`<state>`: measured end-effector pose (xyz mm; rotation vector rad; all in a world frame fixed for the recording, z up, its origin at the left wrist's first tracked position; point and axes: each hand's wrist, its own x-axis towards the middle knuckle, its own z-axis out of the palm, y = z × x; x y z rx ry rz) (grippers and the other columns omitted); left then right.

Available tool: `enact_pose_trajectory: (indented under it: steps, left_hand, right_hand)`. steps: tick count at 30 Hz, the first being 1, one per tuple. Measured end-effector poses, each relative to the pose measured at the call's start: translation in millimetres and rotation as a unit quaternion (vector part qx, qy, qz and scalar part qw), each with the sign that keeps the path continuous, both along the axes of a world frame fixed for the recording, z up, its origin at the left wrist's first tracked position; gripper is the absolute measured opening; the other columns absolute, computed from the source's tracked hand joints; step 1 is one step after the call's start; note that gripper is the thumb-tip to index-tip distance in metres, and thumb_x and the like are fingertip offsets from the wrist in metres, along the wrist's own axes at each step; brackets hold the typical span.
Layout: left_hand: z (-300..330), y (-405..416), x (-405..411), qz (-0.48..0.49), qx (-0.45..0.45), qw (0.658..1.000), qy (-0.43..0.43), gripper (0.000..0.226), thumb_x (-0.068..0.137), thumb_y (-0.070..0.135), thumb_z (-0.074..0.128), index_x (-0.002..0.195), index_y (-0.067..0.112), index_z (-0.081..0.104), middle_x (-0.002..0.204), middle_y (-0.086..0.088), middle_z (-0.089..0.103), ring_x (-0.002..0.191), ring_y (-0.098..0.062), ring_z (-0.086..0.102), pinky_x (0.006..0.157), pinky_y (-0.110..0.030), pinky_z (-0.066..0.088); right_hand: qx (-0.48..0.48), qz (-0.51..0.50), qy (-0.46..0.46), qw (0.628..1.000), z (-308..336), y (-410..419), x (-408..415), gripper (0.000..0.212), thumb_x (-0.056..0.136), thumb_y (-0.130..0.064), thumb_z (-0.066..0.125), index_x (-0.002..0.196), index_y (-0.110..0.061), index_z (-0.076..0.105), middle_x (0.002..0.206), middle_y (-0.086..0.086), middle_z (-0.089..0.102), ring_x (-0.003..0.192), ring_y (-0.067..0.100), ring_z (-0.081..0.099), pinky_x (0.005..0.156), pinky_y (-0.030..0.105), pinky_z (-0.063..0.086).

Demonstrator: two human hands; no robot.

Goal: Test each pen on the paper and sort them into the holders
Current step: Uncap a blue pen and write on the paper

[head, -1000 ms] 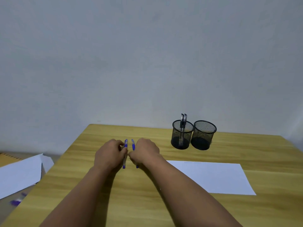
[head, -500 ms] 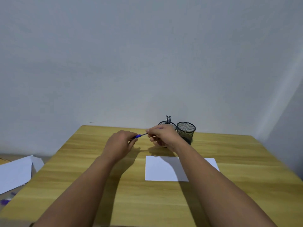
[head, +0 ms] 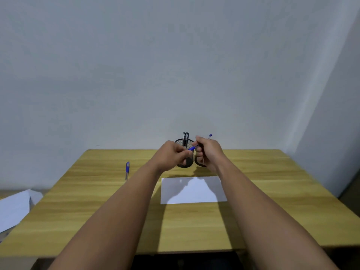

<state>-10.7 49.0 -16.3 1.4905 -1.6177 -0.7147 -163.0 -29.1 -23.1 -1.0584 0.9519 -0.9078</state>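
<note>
Both my hands are raised above the table in front of the holders. My right hand [head: 209,152] grips a blue pen [head: 210,135] whose end sticks up past my knuckles. My left hand [head: 171,154] pinches the pen's blue cap [head: 191,148] at its other end. Behind my hands stand two black mesh holders: the left holder [head: 186,162] has two dark pens [head: 185,137] in it, the right holder [head: 199,163] is mostly hidden. A white paper sheet [head: 194,191] lies below my hands. Another blue pen [head: 127,170] lies on the table at the left.
The wooden table [head: 97,211] stands against a grey wall. White papers [head: 13,207] lie off the table's left edge, lower down.
My hands rose from the table's left part, carrying one pen over toward the holders, and hold it between them. The other blue pen stayed on the table. The view shifted right.
</note>
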Motion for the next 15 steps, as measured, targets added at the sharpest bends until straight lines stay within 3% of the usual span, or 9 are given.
enact_pose_trajectory:
  steps: [2, 5, 7, 11, 15]
  left_hand:
    - [6, -1, -4, -0.016, 0.019, 0.999, 0.033, 0.025, 0.095, 0.024, 0.07, 0.081, 0.004, 0.077, 0.061, -0.007, 0.067, 0.058, -0.014, 0.056, 0.066, -0.031, 0.051]
    - [-4, 3, 14, -0.051, 0.081, 0.995, 0.004, 0.024, 0.094, 0.023, 0.072, 0.08, 0.004, 0.076, 0.062, -0.005, 0.069, 0.062, -0.015, 0.062, 0.073, -0.032, 0.055]
    - [-24, 10, 49, 0.005, 0.096, 0.994, -0.046, 0.022, 0.094, 0.026, 0.072, 0.081, 0.009, 0.076, 0.064, -0.002, 0.073, 0.062, -0.013, 0.065, 0.079, -0.038, 0.058]
    - [-59, 16, 95, 0.171, 0.04, 0.957, -0.232, 0.014, 0.094, 0.034, 0.066, 0.083, 0.029, 0.073, 0.078, 0.009, 0.076, 0.081, -0.014, 0.071, 0.078, -0.037, 0.058]
    - [-82, 4, 90, 0.19, 0.027, 0.867, -0.461, 0.022, 0.091, 0.039, 0.058, 0.101, 0.031, 0.076, 0.106, 0.007, 0.072, 0.101, -0.022, 0.065, 0.08, -0.033, 0.046]
  right_hand:
    - [0.009, -0.034, -0.034, 0.999, 2, -9, -4, 0.035, 0.112, -0.025, 0.052, 0.079, -0.013, 0.056, 0.052, -0.004, 0.036, 0.043, 0.008, 0.029, 0.038, 0.018, 0.024]
    - [0.06, -0.18, -0.135, 0.972, 6, -40, -40, 0.032, 0.107, -0.016, 0.046, 0.075, -0.017, 0.05, 0.04, -0.007, 0.029, 0.029, 0.006, 0.023, 0.035, 0.013, 0.017]
    - [0.039, -0.241, -0.083, 0.966, 7, -58, -76, 0.028, 0.104, -0.016, 0.045, 0.077, -0.017, 0.052, 0.041, -0.008, 0.033, 0.032, 0.008, 0.025, 0.037, 0.015, 0.019]
    - [-0.013, -0.228, 0.025, 0.973, -7, -58, -99, 0.023, 0.103, -0.019, 0.052, 0.083, -0.014, 0.063, 0.058, -0.005, 0.041, 0.047, 0.012, 0.033, 0.044, 0.022, 0.024]
    - [-0.024, -0.208, 0.058, 0.976, -44, -58, -88, 0.026, 0.105, -0.02, 0.054, 0.082, -0.014, 0.065, 0.059, -0.004, 0.044, 0.045, 0.011, 0.037, 0.044, 0.02, 0.027]
